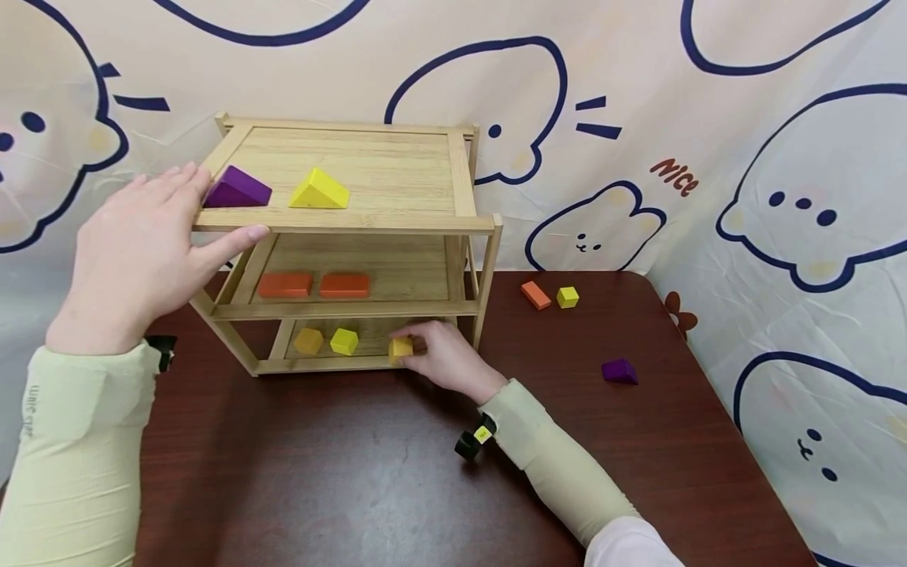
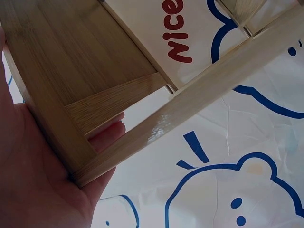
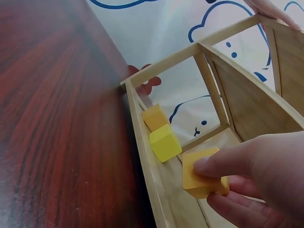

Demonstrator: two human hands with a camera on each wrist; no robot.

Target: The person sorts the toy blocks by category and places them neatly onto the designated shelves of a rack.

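Observation:
A three-tier wooden shelf stands on the table. My left hand rests on the top tier's front left corner, fingers straight along the side and thumb over the front edge. Beside it on that tier lie a purple triangular block and a yellow triangular block. At the right part of the bottom tier, my right hand pinches an orange-yellow cube between thumb and fingers. To the cube's left on this tier sit a bright yellow cube and another orange-yellow cube.
Two orange rectangular blocks lie on the middle tier. Right of the shelf, the dark table bears an orange block, a yellow cube and a purple block. A patterned curtain hangs behind and at the right.

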